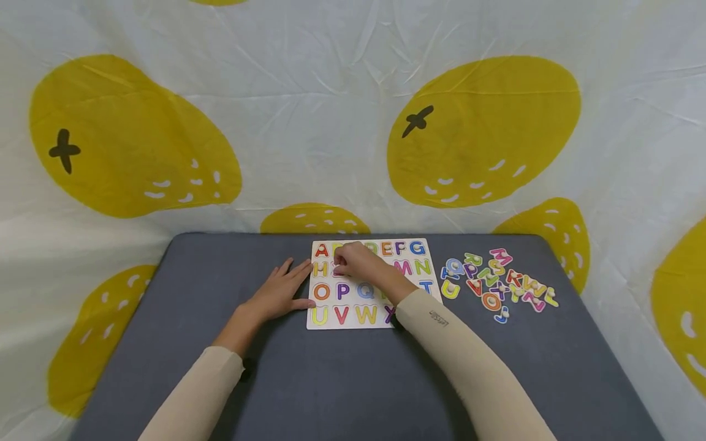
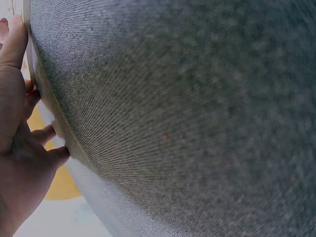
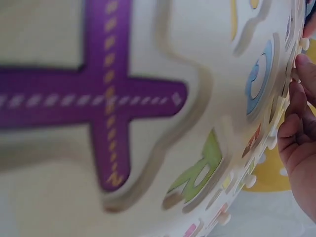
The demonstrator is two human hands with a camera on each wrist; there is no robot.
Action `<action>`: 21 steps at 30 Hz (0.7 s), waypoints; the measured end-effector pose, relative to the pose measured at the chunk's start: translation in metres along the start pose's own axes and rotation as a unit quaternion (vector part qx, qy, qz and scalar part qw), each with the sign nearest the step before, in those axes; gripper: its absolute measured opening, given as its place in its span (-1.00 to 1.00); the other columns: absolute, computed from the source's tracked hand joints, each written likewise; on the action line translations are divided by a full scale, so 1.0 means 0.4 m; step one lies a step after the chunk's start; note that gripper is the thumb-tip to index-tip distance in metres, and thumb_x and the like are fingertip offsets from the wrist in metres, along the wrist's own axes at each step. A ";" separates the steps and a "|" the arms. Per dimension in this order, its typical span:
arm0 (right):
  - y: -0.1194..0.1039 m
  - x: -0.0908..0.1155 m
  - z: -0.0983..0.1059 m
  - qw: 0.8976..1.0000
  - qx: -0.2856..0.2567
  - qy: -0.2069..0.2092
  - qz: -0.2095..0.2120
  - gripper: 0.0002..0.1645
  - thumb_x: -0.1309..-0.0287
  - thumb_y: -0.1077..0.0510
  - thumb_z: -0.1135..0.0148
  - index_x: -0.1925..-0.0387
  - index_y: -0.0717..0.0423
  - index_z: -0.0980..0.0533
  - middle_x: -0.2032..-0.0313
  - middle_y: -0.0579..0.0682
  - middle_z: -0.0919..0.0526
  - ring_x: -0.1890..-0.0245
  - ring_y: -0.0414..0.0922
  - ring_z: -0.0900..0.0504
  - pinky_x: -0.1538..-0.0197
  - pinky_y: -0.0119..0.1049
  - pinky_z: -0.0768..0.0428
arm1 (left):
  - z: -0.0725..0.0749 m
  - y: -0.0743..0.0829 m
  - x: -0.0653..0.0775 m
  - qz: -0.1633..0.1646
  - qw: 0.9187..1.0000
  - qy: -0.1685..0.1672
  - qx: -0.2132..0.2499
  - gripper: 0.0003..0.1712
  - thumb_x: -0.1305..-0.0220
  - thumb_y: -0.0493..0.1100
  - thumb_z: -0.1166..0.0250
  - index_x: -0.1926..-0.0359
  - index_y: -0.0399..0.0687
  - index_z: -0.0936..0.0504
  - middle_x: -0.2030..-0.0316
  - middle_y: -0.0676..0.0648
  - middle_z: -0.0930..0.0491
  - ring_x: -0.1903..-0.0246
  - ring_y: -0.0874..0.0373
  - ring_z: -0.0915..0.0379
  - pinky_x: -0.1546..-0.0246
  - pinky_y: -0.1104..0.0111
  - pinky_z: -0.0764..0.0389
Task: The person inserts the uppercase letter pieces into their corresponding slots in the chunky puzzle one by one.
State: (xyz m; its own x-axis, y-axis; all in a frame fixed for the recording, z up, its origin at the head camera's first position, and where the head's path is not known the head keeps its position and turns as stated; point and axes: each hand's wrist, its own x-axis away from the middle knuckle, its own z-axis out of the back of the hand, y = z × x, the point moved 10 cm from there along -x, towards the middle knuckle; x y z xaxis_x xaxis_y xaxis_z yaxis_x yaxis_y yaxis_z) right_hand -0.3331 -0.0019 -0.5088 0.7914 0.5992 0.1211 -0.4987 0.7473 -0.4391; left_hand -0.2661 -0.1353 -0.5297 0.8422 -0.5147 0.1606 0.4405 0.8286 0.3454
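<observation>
A white alphabet puzzle board (image 1: 380, 324) with coloured letters lies flat on the table. My left hand (image 1: 278, 289) rests at its left edge with fingers spread, the thumb on the board's border. In the left wrist view, the left hand (image 2: 19, 118) shows fingertips along the board's edge. My right hand (image 1: 361, 263) is over the second row, just right of the H (image 1: 320, 269), pinching a small pink letter piece (image 1: 337, 269), mostly hidden by the fingers. In the right wrist view, the right hand (image 3: 301, 123) has its fingertips and thumb together close to the board's surface.
Several loose letter pieces (image 1: 491, 301) lie in a pile right of the board. Knobbed pieces such as the G (image 1: 417, 247) sit in the top row. Behind the dark grey table (image 1: 331, 380) hangs a white cloth (image 1: 320, 135) with yellow fruit shapes.
</observation>
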 end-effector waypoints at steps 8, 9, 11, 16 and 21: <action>-0.002 -0.007 -0.008 1.000 -0.012 0.001 -0.017 -0.79 -0.33 0.04 -0.41 0.37 0.02 -0.59 0.48 -0.12 -0.57 0.47 -0.22 -0.48 0.35 -0.43 -0.41 | -0.001 0.002 -0.002 0.001 1.000 0.000 0.000 0.12 -0.30 0.37 -0.32 -0.65 -0.04 -0.08 -0.63 -0.09 -0.07 -0.61 -0.35 0.17 -0.50 -0.33 0.01; -0.002 -0.006 -0.008 1.000 -0.015 0.000 -0.021 -0.79 -0.33 0.04 -0.41 0.36 0.03 -0.59 0.48 -0.12 -0.57 0.47 -0.22 -0.48 0.35 -0.42 -0.42 | -0.001 0.002 -0.002 0.001 1.000 0.000 0.001 0.12 -0.30 0.36 -0.32 -0.65 -0.04 -0.08 -0.63 -0.09 -0.07 -0.60 -0.35 0.17 -0.50 -0.33 0.01; -0.004 -0.002 -0.008 1.000 -0.016 0.000 -0.022 -0.79 -0.32 0.04 -0.42 0.34 0.05 -0.59 0.46 -0.10 -0.58 0.46 -0.21 -0.48 0.33 -0.41 -0.42 | -0.001 0.002 -0.002 0.002 1.000 -0.001 0.002 0.12 -0.30 0.36 -0.32 -0.65 -0.05 -0.08 -0.63 -0.10 -0.08 -0.60 -0.35 0.18 -0.50 -0.33 0.01; -0.006 0.015 0.003 1.000 -0.008 0.004 -0.020 -0.78 -0.31 0.02 -0.43 0.28 0.08 -0.62 0.40 -0.08 -0.60 0.40 -0.18 -0.49 0.26 -0.36 -0.47 | -0.002 0.002 -0.002 0.002 1.000 -0.003 0.002 0.12 -0.30 0.36 -0.32 -0.65 -0.04 -0.07 -0.63 -0.10 -0.07 -0.60 -0.35 0.18 -0.51 -0.32 0.02; 0.015 0.047 0.027 0.999 -0.031 0.016 -0.025 -0.79 -0.34 0.00 -0.40 0.20 0.05 -0.64 0.40 -0.09 -0.62 0.40 -0.18 -0.50 0.26 -0.34 -0.49 | -0.002 0.003 -0.001 0.004 1.000 -0.004 0.005 0.12 -0.30 0.35 -0.33 -0.65 -0.05 -0.07 -0.63 -0.10 -0.07 -0.61 -0.36 0.19 -0.50 -0.33 0.02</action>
State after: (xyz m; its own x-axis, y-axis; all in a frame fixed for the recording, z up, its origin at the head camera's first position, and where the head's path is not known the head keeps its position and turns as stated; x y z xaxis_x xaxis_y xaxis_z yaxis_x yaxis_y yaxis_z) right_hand -0.3250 0.0168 -0.4996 0.8266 0.5508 0.1160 -0.4358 0.7566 -0.4875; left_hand -0.2656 -0.1341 -0.5301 0.8433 -0.5094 0.1713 0.4303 0.8309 0.3527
